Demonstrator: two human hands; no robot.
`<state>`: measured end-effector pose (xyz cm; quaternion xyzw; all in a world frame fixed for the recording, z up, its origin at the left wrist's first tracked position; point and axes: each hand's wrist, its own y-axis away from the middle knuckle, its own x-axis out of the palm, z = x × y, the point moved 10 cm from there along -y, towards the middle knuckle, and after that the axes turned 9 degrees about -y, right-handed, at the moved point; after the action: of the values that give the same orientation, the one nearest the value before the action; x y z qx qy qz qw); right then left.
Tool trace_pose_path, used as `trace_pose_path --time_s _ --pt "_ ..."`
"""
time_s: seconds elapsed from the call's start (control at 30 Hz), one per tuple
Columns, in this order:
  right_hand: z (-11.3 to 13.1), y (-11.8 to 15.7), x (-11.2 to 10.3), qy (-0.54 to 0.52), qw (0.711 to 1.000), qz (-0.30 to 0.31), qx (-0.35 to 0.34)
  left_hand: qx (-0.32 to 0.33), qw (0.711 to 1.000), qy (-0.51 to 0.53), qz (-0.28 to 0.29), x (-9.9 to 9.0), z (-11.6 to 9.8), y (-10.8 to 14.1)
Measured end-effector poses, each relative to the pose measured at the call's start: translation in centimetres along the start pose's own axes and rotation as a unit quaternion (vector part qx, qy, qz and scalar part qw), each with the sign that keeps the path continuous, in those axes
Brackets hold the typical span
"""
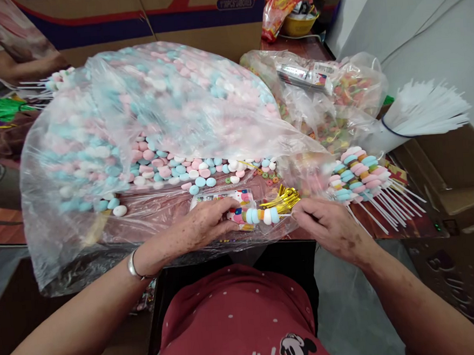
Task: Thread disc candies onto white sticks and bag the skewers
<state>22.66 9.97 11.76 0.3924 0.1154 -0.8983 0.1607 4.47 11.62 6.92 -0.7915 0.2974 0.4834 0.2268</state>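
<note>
My left hand [201, 220] grips a printed bag [237, 216] at the candy skewer's [264, 216] far end; my right hand [325, 222] pinches its stick [285, 215], above the tabletop [415, 224]. I judge this as bagging, calling next for a steady push. The carton [211, 38] reads "BOXES", my shirt [239, 318] "MICKEY".

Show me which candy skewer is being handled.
The lone candy skewer between left hand and right hand, beside the gold ties; others sit grouped, in a pile farther right and a bunch far left.
</note>
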Motion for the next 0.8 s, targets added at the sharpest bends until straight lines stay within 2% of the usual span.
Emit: trace_pose_path --time_s 0.1,0.2,0.3,0.37,0.47,0.57,0.63,0.7,0.8 --pt "-1.1 0.0 1.0 -0.027 0.998 0.038 0.051 0.041 0.999 -0.006 -0.017 -0.7 -1.7 0.1" --pt "-1.1 -0.2 2.4 -0.034 0.997 0.055 0.044 0.045 0.998 -0.024 -0.022 -1.3 -3.4 -0.3" --pt "0.8 -0.5 2.9 0.020 0.998 0.004 -0.065 0.069 0.997 -0.033 -0.023 -1.3 -5.0 -0.8" --pt "2.4 -0.3 2.8 0.071 0.985 -0.044 -0.152 0.098 0.995 -0.020 -0.019 -1.0 -5.6 -1.0" --pt "3.6 -0.2 2.5 0.106 0.966 -0.064 -0.228 0.077 0.996 0.032 -0.004 -1.1 -4.5 -1.1" --pt "3.8 -0.3 1.5 0.115 0.957 -0.054 -0.261 -0.014 0.993 0.100 0.055 -0.6 -1.8 -0.8" --pt "3.8 -0.5 0.9 0.121 0.955 -0.043 -0.269 -0.053 0.978 0.161 0.120 0.5 -1.1 -0.4" --pt "4.0 -0.7 0.8 0.120 0.953 -0.025 -0.276 -0.059 0.947 0.259 0.183 2.0 -1.7 0.0" --pt "4.8 -1.1 2.0 0.104 0.949 0.016 -0.297 -0.069 0.886 0.403 0.218 3.6 -3.4 0.3"
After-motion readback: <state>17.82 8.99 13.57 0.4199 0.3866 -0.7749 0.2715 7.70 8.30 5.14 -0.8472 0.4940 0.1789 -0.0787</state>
